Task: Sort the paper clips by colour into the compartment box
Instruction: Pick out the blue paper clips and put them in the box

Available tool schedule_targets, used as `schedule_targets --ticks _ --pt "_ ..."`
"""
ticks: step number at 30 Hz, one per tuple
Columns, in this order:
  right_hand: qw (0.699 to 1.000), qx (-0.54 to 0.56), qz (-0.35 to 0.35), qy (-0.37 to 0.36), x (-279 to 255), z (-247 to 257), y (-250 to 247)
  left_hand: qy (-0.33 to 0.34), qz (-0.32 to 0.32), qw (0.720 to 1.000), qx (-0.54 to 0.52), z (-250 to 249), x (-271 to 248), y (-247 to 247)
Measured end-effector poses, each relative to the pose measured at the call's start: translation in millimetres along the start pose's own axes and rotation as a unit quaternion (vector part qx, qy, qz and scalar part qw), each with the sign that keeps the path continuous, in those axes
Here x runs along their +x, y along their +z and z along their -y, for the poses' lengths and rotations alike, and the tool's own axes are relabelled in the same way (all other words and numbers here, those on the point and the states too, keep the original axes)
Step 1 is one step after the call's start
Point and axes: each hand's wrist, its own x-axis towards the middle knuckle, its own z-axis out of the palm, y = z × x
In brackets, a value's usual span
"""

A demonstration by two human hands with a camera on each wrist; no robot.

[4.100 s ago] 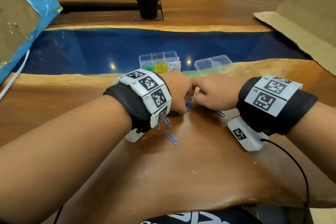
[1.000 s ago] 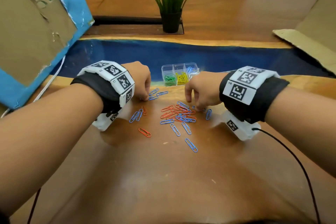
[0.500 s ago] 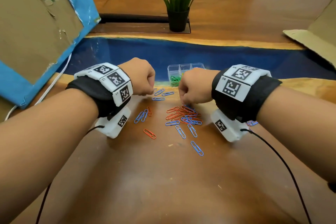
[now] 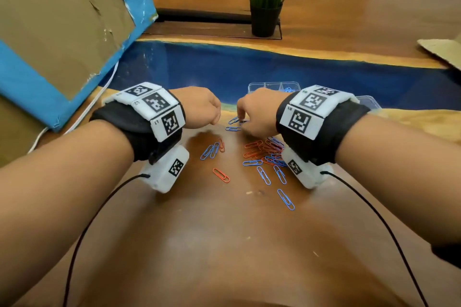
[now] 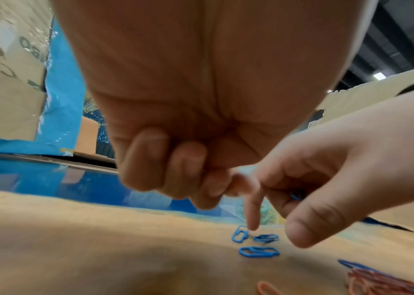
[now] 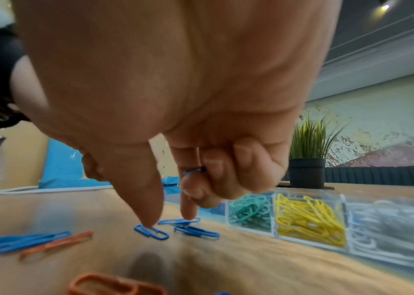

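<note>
Red and blue paper clips (image 4: 264, 151) lie scattered on the wooden table (image 4: 224, 244). Three blue clips (image 4: 234, 124) lie apart, just in front of the clear compartment box (image 4: 272, 86). My right hand (image 4: 245, 119) reaches down onto them. Its thumb (image 6: 147, 209) presses one blue clip (image 6: 151, 231) and its index finger (image 6: 188, 207) touches another (image 6: 179, 221). A further blue clip (image 6: 195, 170) is tucked in its curled fingers. My left hand (image 4: 209, 112) hovers beside it as a fist (image 5: 165, 169), with nothing visible in it. The box holds green (image 6: 248, 209), yellow (image 6: 306, 219) and white clips (image 6: 390, 225).
A torn cardboard box with blue wrapping (image 4: 62, 32) stands at the left. A potted plant (image 4: 265, 2) sits at the back beyond the blue resin strip (image 4: 224, 65). Cardboard (image 4: 441, 50) lies at the far right. Cables run from both wrist cameras.
My right hand left the mixed pile and moved forward-left onto the three blue clips near the box. My left hand lifted off those clips and curled into a fist.
</note>
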Motion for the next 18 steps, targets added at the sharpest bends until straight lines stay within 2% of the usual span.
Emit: schedule_targets --ticks 3,7,13,18 --pt "1.000 -0.012 0.012 0.012 2 -1 1 -0.023 0.046 0.998 0.037 3 -3 4" --pt "0.999 -0.015 0.038 0.015 2 -4 0 -0.031 0.041 0.993 0.110 8 -7 11" --pt "0.998 -0.019 0.054 0.039 -2 -4 0 -0.024 0.041 0.993 0.109 3 -11 12" --pt "0.998 0.016 0.051 0.031 -6 1 -6 -0.025 0.066 0.995 0.076 7 -14 14"
